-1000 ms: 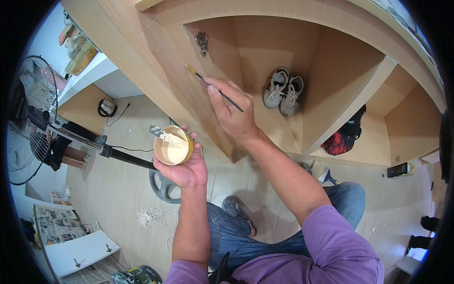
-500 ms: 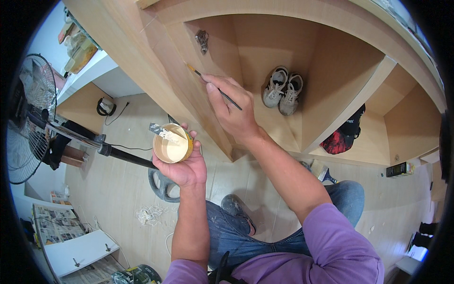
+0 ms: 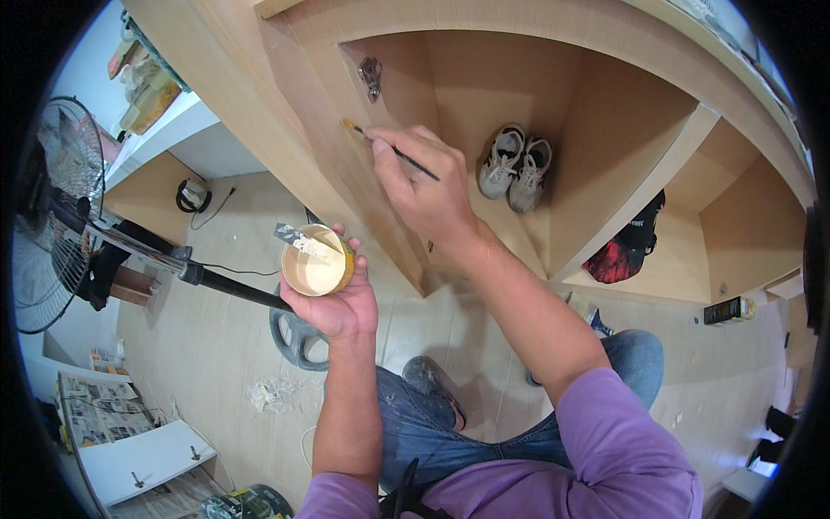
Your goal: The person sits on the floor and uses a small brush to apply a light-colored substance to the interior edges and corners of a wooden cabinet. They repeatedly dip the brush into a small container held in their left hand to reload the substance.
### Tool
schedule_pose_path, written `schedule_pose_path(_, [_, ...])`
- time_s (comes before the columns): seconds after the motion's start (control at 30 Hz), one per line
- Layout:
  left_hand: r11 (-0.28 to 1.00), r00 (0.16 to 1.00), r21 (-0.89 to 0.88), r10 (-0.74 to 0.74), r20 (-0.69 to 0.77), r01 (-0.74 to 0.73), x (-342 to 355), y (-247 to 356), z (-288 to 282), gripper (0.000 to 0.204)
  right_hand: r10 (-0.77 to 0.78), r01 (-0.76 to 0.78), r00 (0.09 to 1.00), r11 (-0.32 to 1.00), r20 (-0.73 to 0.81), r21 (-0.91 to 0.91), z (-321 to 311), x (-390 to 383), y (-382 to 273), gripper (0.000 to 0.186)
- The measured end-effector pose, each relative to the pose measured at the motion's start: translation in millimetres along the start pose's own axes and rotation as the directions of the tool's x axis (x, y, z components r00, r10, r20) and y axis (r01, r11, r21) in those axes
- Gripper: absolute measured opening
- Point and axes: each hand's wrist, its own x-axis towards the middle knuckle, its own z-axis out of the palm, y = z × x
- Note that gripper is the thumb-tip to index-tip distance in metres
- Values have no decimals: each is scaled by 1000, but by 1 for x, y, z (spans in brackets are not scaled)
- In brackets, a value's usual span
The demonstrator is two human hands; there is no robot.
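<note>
Pinching a paintbrush [image 3: 412, 160] behind its bristles [image 3: 351, 126] is the right hand [image 3: 430, 186]; the left [image 3: 347, 309] cups a tin [image 3: 291, 265].

On my left I see a standing fan [image 3: 62, 208], with a tangle of white string [image 3: 271, 394] on the floor [image 3: 199, 329] near its grey base [image 3: 279, 332]. Ahead, two pale sneakers [image 3: 499, 176] stand side by side, with a black cap [image 3: 641, 227] farther right.

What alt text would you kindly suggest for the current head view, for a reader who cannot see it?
A person's right hand holds a thin brush, its tip at or near a pale wooden cabinet, while the left hand holds a round tub of cream paste with a flat tool in it. A pair of sneakers stands inside the cabinet.
</note>
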Motion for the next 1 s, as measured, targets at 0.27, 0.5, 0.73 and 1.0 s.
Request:
schedule_pose_path(0.27, [1000,1000,4,0,-15,0,-1,2,1,61,-123,129,988,990,-98,57,10,34,-11,18])
schedule_pose_path(0.5, [1000,998,-3,-3,-58,3,-2,2,8,59,-35,35,999,999,4,21,-1,-8,6,19])
schedule_pose_path(0.73, [1000,1000,-24,8,6,-8,1,1,-4,64,-80,81,997,996,-22,44,2,11,-6,19])
schedule_pose_path(1.0, [999,998,-42,9,61,-7,3,2,-10,65,-4,3,999,1000,43,10,-5,-40,22,17])
